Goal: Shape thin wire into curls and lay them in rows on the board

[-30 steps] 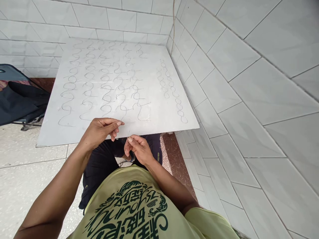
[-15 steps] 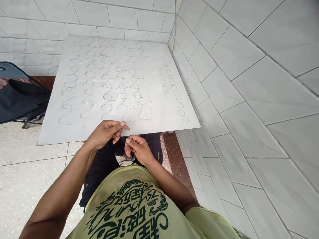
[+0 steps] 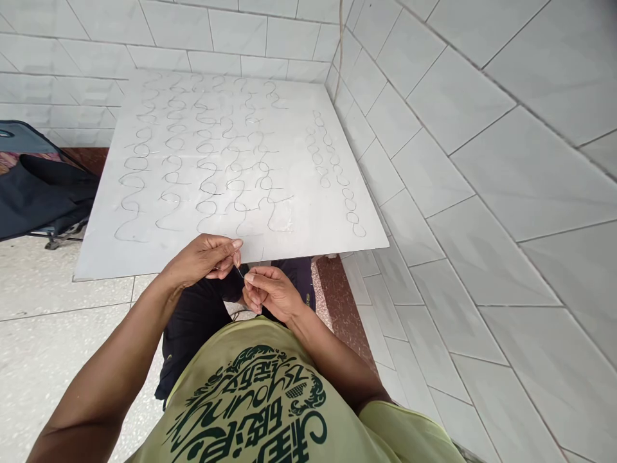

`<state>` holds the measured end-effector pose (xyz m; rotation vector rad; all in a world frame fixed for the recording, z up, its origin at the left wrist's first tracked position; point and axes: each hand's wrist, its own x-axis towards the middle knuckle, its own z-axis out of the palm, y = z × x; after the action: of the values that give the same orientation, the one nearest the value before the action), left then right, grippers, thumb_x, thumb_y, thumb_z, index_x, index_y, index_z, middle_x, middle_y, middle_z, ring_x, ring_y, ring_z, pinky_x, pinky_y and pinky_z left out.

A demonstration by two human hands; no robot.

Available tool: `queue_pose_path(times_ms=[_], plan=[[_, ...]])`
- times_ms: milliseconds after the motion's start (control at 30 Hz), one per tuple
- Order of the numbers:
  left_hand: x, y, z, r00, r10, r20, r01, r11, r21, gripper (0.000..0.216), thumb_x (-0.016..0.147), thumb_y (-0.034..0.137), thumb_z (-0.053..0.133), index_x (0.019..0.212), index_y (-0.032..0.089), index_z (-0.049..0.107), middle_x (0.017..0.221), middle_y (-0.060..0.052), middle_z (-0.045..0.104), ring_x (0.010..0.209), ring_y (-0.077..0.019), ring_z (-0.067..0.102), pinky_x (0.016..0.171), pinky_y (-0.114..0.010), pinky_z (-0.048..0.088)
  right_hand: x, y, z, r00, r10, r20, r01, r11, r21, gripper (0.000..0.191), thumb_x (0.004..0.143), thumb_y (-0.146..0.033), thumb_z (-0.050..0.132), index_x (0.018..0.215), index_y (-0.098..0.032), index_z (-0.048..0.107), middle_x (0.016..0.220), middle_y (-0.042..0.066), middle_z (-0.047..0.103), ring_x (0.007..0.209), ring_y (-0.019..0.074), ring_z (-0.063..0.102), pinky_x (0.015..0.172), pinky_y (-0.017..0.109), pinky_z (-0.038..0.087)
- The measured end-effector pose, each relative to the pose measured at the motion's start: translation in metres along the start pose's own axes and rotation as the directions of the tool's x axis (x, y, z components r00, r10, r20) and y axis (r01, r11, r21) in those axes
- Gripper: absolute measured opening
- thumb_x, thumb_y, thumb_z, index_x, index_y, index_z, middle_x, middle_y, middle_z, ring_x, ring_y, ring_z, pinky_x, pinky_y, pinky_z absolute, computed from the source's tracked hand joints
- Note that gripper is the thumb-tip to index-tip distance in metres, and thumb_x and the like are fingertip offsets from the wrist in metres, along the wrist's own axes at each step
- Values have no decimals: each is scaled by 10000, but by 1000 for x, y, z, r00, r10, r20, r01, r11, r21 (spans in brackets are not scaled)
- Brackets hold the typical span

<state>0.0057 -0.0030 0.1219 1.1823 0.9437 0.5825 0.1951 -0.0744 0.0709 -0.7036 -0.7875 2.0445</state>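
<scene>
Seen from the head camera, the left hand has curled its fingers in more than it did a moment ago, and the two hands are closer together now. The left hand's grip is narrow. Its thumb and fingers pinch a thin silver wire. The wire crosses the small gap to the right hand. The right hand's grip is narrow too, with its fingertips closed on the wire. The two hands do not touch each other.

Just past the hands is a big flat white board. Its near edge is right above the hands. Many long curly lines of thin dark wire lie on the board in wavy rows, and they bend like little snakes. One more row of small round loops sits by the right side of the board, near the wall. You cannot tell what holds the board up.

The person wears a pale yellow-green T-shirt with a dark green print, and black trousers. Shiny white tiles cover the walls, and speckled white tiles cover the floor. Far to the left, a dark cloth lies on a low metal frame.
</scene>
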Motion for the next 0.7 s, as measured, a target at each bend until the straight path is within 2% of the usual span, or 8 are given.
queue_pose_path(times_ms=[100, 233, 333, 433, 600, 700], plan=[[1, 3, -2, 999, 37, -21, -36, 999, 31, 426, 893, 581, 685, 804, 171, 756, 535, -18, 530, 483, -127, 513, 397, -219, 289, 1, 3, 1, 999, -15, -49, 13, 999, -53, 305, 910, -435, 744, 801, -164, 654, 538, -33, 598, 449, 103, 537, 469, 229, 405], [1, 3, 0, 985, 97, -143, -102, 995, -23, 488, 906, 631, 640, 993, 166, 762, 698, -56, 648, 556, -146, 583, 408, -222, 361, 5, 11, 6, 975, -153, -163, 130, 981, -147, 319, 920, -465, 722, 826, -163, 685, 541, -26, 620, 437, 93, 513, 466, 222, 402], [-2, 3, 3, 968, 135, -211, -141, 990, -15, 505, 914, 627, 632, 1047, 155, 755, 782, -73, 674, 597, -150, 610, 423, -224, 406, 8, 16, 7, 946, -208, -250, 163, 968, -190, 333, 913, -485, 721, 825, -165, 695, 528, -31, 608, 424, 88, 498, 439, 212, 371], [-4, 2, 5, 961, 165, -224, -156, 986, 58, 462, 899, 575, 685, 1088, 160, 753, 776, -57, 674, 590, -146, 615, 447, -236, 449, 9, 17, 6, 925, -207, -318, 154, 971, -183, 344, 897, -496, 731, 816, -163, 701, 519, -29, 605, 406, 80, 478, 421, 207, 348], [-4, -5, 4, 938, 201, -282, -155, 972, 177, 424, 903, 498, 700, 1153, 161, 760, 735, -32, 689, 520, -129, 597, 470, -253, 483, 9, 14, 8, 921, -205, -331, 171, 977, -130, 351, 876, -506, 744, 814, -165, 690, 509, -18, 610, 403, 101, 498, 398, 218, 353], [-6, -13, 4, 904, 242, -352, -149, 951, 272, 433, 928, 481, 665, 1217, 171, 755, 724, -20, 696, 498, -122, 592, 498, -255, 503, 9, 11, 10, 907, -246, -341, 218, 969, -118, 351, 873, -502, 746, 804, -165, 674, 524, 4, 641, 424, 122, 541, 407, 231, 382]])
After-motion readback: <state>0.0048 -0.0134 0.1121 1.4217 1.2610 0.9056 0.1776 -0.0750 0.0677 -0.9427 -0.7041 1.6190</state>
